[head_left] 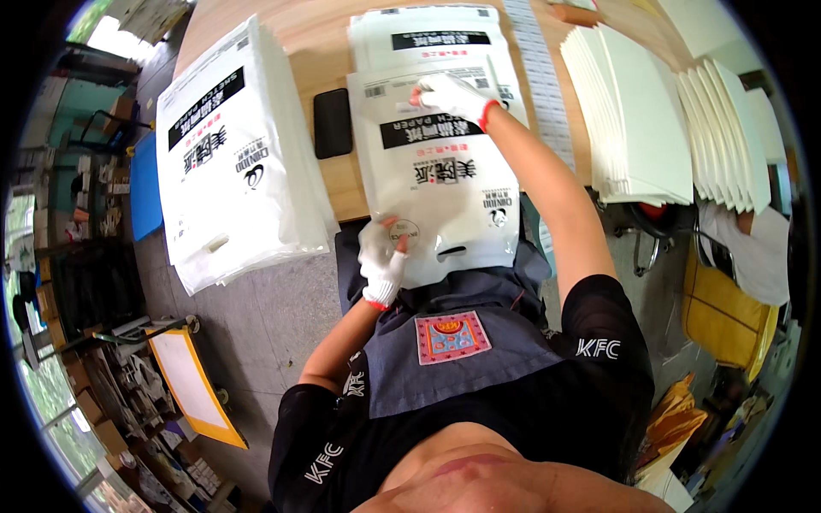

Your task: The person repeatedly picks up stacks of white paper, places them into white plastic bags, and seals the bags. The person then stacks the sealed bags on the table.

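Note:
In front of me lies a white printed plastic paper bag, its near end with the handle slot reaching over my lap. My left hand, in a white glove with bare fingertips, rests on the bag's near left edge. Its thumb and forefinger are apart. Near the far end of the same bag, my gloved right hand bends its fingers together over the dark printed band. Whatever is between those fingertips is too small to make out. More bags of the same kind lie beneath and beyond.
A thick stack of similar bags overhangs the table's near edge at left. A black phone lies between the piles. Stacks of white sheets stand at right, beyond a printed strip. Another person's sleeve shows at far right.

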`<state>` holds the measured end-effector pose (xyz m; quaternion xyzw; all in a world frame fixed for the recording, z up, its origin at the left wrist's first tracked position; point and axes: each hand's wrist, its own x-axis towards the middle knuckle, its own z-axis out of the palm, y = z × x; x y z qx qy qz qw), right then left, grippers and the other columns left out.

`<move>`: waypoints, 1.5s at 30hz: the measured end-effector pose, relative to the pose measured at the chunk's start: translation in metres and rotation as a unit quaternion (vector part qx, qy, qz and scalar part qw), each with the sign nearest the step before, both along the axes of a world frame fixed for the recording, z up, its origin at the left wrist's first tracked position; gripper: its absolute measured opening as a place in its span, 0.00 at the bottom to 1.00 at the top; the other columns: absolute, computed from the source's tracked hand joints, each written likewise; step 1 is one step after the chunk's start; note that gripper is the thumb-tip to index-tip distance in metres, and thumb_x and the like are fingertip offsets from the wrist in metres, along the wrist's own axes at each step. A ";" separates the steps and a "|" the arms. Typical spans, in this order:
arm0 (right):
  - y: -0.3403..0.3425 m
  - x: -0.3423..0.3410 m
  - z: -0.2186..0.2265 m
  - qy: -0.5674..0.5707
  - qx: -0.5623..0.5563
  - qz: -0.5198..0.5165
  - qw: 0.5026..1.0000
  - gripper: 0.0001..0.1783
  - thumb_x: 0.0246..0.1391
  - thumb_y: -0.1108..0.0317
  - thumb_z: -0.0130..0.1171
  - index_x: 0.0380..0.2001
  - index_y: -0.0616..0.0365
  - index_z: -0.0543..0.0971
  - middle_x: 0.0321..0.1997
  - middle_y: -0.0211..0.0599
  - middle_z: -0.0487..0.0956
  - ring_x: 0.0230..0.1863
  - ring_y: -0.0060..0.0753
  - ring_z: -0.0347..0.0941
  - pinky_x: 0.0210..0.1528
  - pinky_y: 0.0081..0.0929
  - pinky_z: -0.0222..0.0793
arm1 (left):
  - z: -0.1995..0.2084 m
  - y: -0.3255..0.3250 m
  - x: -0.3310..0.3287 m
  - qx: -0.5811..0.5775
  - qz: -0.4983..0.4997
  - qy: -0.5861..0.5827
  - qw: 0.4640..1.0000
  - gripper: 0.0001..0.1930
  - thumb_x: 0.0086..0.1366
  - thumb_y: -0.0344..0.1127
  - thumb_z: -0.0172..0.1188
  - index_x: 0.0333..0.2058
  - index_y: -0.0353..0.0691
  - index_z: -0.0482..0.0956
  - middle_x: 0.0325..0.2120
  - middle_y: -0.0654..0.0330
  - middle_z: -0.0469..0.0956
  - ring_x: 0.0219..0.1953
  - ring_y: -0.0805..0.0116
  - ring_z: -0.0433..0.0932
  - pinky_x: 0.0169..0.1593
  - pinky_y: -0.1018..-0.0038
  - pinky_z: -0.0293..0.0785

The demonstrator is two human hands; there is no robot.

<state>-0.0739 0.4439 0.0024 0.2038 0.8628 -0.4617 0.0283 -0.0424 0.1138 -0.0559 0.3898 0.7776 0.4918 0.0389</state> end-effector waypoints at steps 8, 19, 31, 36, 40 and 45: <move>-0.003 -0.101 -0.022 -0.104 0.151 -0.018 0.983 0.18 0.47 0.51 0.58 0.37 0.49 0.83 0.36 0.44 0.81 0.39 0.43 0.76 0.43 0.36 0.70 | -0.049 -0.031 0.000 0.001 0.033 -0.562 0.826 0.24 0.62 0.35 0.61 0.53 0.30 0.66 0.43 0.53 0.76 0.42 0.69 0.75 0.45 0.77 0.71; 0.016 -0.060 -0.054 0.201 0.028 -0.157 0.966 0.16 0.54 0.59 0.58 0.42 0.56 0.76 0.44 0.39 0.79 0.44 0.34 0.75 0.47 0.29 0.69 | -0.032 -0.036 -0.003 -0.012 -0.007 -0.557 0.830 0.16 0.62 0.35 0.61 0.46 0.32 0.74 0.36 0.59 0.80 0.35 0.76 0.75 0.39 0.79 0.72; -0.111 0.215 -0.059 -0.048 -0.431 -0.202 0.878 0.14 0.61 0.59 0.54 0.42 0.57 0.76 0.23 0.22 0.71 0.18 0.11 0.59 0.18 0.12 0.51 | 0.124 -0.024 -0.044 0.012 -0.116 -0.242 0.963 0.21 0.62 0.36 0.59 0.51 0.30 0.71 0.33 0.61 0.78 0.35 0.72 0.76 0.41 0.75 0.72; -0.134 0.091 -0.006 0.092 -0.403 -0.074 0.908 0.15 0.60 0.56 0.54 0.32 0.59 0.75 0.17 0.23 0.68 0.15 0.15 0.58 0.16 0.17 0.51 | 0.185 -0.089 -0.089 0.141 -0.009 -0.017 0.990 0.16 0.63 0.31 0.53 0.48 0.33 0.73 0.32 0.60 0.76 0.33 0.70 0.76 0.36 0.73 0.73; -0.159 -0.041 0.067 0.158 -0.343 -0.010 0.926 0.21 0.56 0.50 0.59 0.23 0.57 0.74 0.17 0.24 0.68 0.17 0.16 0.60 0.19 0.19 0.54 | 0.225 -0.121 -0.155 0.264 0.174 -0.085 0.945 0.19 0.68 0.39 0.49 0.50 0.30 0.71 0.41 0.54 0.76 0.40 0.69 0.76 0.43 0.75 0.72; -0.178 -0.091 0.080 0.050 -0.172 0.035 0.983 0.28 0.54 0.44 0.58 0.17 0.60 0.73 0.15 0.33 0.68 0.16 0.20 0.61 0.21 0.26 0.57 | 0.154 -0.187 -0.236 -0.330 0.335 0.212 0.857 0.18 0.65 0.40 0.55 0.48 0.35 0.72 0.42 0.52 0.77 0.48 0.54 0.74 0.50 0.60 0.70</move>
